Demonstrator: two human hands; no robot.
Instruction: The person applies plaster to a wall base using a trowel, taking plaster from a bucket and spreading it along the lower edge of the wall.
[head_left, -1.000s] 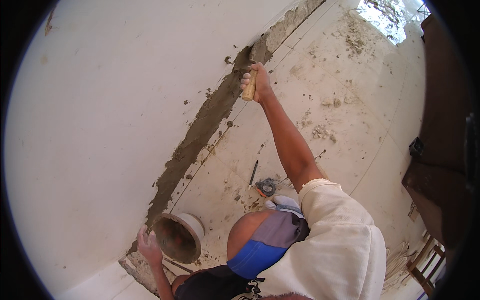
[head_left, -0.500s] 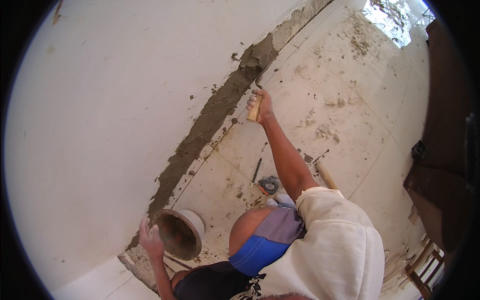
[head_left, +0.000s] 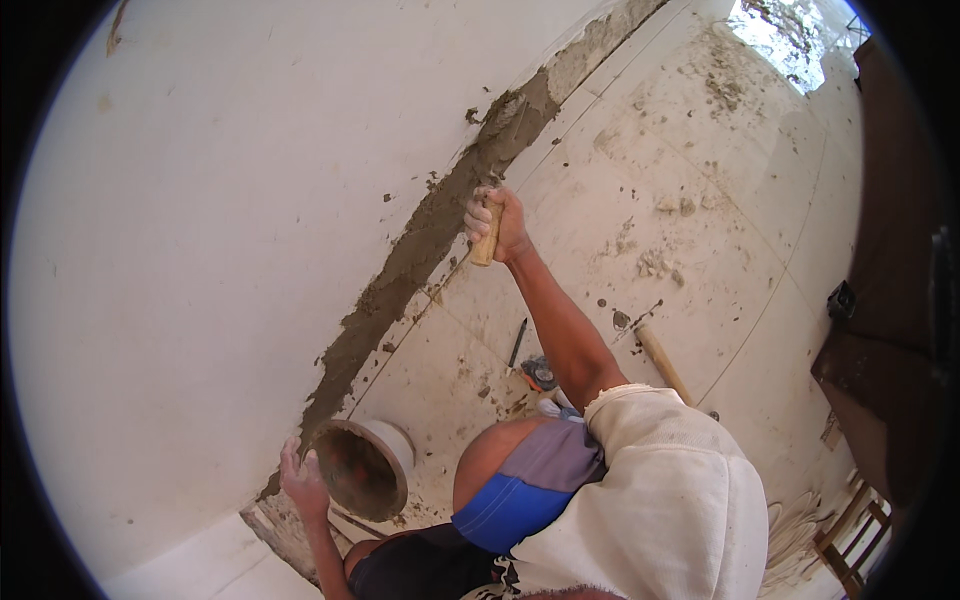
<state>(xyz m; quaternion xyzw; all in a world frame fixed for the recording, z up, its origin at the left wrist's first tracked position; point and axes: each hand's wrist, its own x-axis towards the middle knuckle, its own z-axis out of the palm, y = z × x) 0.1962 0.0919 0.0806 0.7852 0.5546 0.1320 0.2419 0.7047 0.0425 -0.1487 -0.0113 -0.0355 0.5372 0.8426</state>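
My right hand (head_left: 506, 222) is closed round the wooden handle of a trowel (head_left: 486, 244). Its metal end is mostly hidden beyond my fist, against a band of wet grey mortar (head_left: 405, 255) along the foot of the white wall (head_left: 210, 230). At the lower left, my left hand (head_left: 306, 488) is raised by the wall with dusty fingers apart, holding nothing; whether the fingertips touch the wall I cannot tell. Just right of it, a round bucket (head_left: 397, 438) lies tilted with its mouth toward the wall, smeared with mortar inside.
On the tiled floor (head_left: 600, 200) near my knee lie a tape measure (head_left: 538, 372) and a dark pen-like stick (head_left: 517, 342). A wooden handle (head_left: 663, 365) rests right of my forearm. Mortar crumbs (head_left: 657, 265) are scattered about. Brown sheeting (head_left: 880, 380) hangs at the right.
My right hand has moved left and slightly down with the trowel, closer to the mortar band. The trowel's curved metal neck, seen before, is now mostly hidden. My left hand stays put.
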